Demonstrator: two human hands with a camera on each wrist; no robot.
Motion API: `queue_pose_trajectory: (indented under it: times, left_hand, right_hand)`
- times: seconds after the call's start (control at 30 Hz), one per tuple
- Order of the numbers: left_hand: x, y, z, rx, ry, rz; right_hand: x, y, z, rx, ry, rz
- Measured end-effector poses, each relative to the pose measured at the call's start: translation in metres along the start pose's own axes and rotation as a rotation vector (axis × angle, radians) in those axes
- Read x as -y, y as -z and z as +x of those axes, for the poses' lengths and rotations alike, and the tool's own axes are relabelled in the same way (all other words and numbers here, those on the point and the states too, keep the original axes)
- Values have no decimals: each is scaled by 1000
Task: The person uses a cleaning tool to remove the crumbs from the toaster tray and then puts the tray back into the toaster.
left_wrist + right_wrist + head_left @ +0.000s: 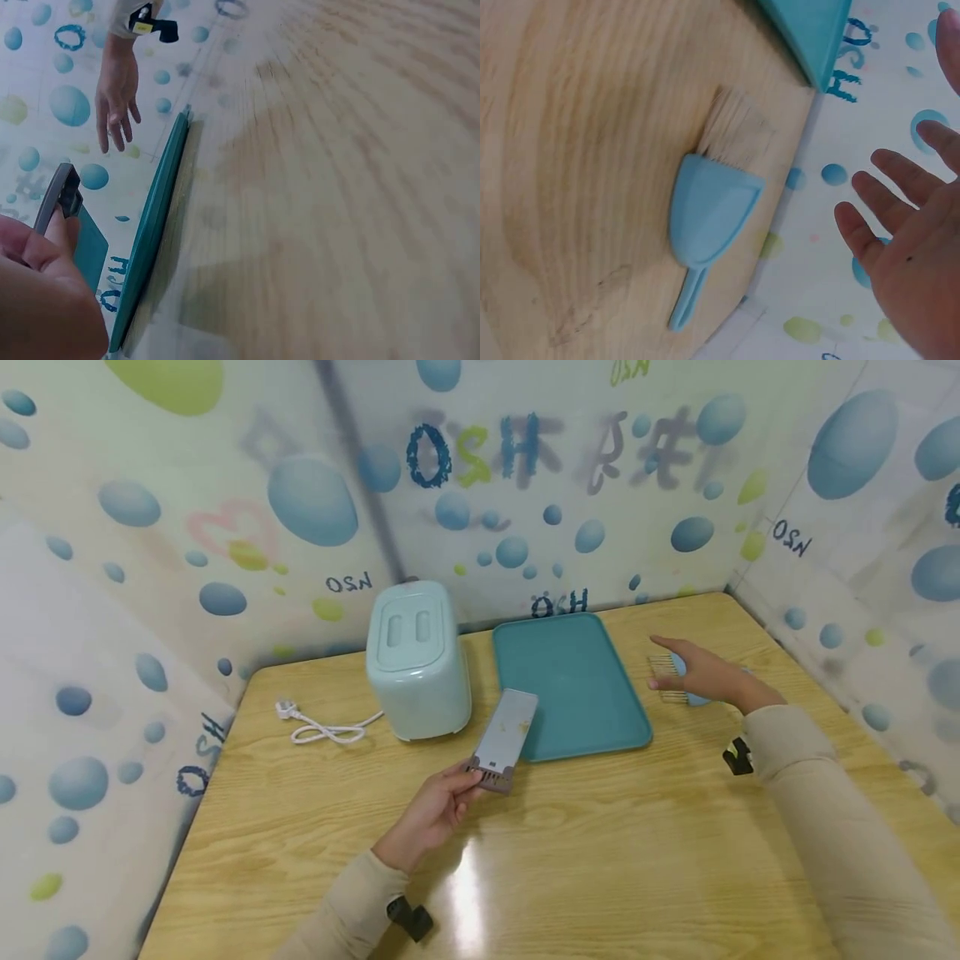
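My left hand (438,806) grips the dark slotted end of a flat grey crumb tray (504,731), whose far end tilts up over the near left corner of a teal serving tray (573,685). A few yellowish crumbs show on its surface. At the right, my right hand (705,675) hovers above a small light-blue brush (711,210) with pale bristles, which lies on the table. In the right wrist view the fingers are spread and stand apart from the brush. A pale-blue toaster (420,668) with a closed lid stands left of the serving tray.
The toaster's white cord and plug (288,710) lie on the wooden table (585,860) to its left. A patterned wall covering (510,510) rises behind the table and along both sides.
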State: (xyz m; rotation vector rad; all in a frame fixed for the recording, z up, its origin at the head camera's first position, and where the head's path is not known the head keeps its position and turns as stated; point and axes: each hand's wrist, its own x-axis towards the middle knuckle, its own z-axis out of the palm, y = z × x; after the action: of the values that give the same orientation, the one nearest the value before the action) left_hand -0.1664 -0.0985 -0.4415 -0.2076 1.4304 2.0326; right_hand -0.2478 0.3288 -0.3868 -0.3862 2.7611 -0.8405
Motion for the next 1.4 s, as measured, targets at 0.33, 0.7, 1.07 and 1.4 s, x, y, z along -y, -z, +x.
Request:
queue_pose_trajectory:
  times: [0.33,0.7,1.07,1.4]
  left_hand:
    - [1,-1,9,8,-10,56]
    - [7,-1,15,7,7,69]
    - [10,-7,17,26,22,63]
    - [13,-9,20,31,30,67]
  right_hand:
    - [-29,1,-6,22,-69,-154]
    - [-68,2,-20,49,-209,-283]
    - [-96,1,-40,51,-363,-275]
    - [-98,11,-37,35,-365,-285]
